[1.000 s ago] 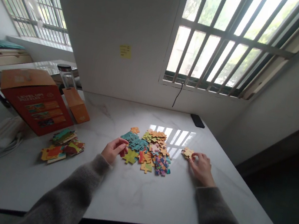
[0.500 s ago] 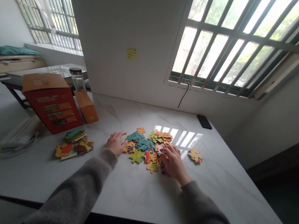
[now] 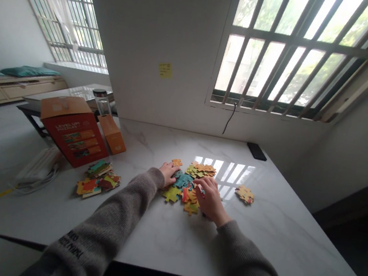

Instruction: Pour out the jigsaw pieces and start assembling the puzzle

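A heap of colourful jigsaw pieces (image 3: 195, 176) lies in the middle of the white marble table (image 3: 163, 231). My left hand (image 3: 168, 172) rests on the heap's left side, over the teal pieces, with its fingers spread flat. On the right part of the heap lies my right hand (image 3: 209, 197), its fingers stretched over the orange and purple pieces. A small joined yellow cluster of pieces (image 3: 244, 194) sits apart to the right, untouched. Neither hand visibly grips a piece.
A red puzzle box (image 3: 74, 133) with open flaps stands at the left, a second stack of pieces (image 3: 98, 179) in front of it. White cables (image 3: 37, 171) lie further left, a dark phone (image 3: 256, 151) near the wall, a clear jar (image 3: 101, 100) behind the box.
My right hand left the yellow cluster and moved left onto the heap. My left hand opened from a pinch and slid forward onto the teal pieces. The view shifted.
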Tool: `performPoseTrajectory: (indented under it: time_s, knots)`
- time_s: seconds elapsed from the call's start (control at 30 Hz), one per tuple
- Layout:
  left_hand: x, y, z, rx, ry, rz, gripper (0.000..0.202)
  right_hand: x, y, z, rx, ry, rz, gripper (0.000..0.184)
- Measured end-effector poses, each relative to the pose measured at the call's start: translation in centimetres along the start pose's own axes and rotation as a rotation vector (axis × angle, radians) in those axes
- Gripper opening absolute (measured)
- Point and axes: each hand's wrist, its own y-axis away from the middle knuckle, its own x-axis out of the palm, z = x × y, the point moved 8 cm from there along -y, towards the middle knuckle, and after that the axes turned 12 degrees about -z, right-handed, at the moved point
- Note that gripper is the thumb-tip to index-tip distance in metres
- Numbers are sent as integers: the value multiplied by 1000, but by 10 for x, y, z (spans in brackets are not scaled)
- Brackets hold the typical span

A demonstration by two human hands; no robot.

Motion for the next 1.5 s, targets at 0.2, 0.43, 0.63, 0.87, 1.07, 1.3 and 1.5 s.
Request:
performPoseTrajectory:
  time_s: [0.2,0.43,0.63,0.87,1.07,1.3,1.5]
  knots:
    - [-28,8,11,-92,200,-162,35,-2,-2,-4,15,-29,-37,22]
    - [-38,32,-5,-345,1273,-169,44,4,-21,4,118,-158,-73,19]
    - [-4,57,-26,-496,1546,-85,62,19,-32,19,224,-287,-73,23]
    - [12,63,-28,-643,1625,-56,47,34,-15,10,338,-369,-19,18]
    - [6,61,-17,-699,1586,-140,39,38,2,-22,758,-796,-138,29]
    - [3,57,-7,-627,1553,-261,48,45,7,-21,985,-1173,-131,49]
    - [5,59,-4,-723,1568,-277,43,42,14,-45,1015,-987,-178,39]
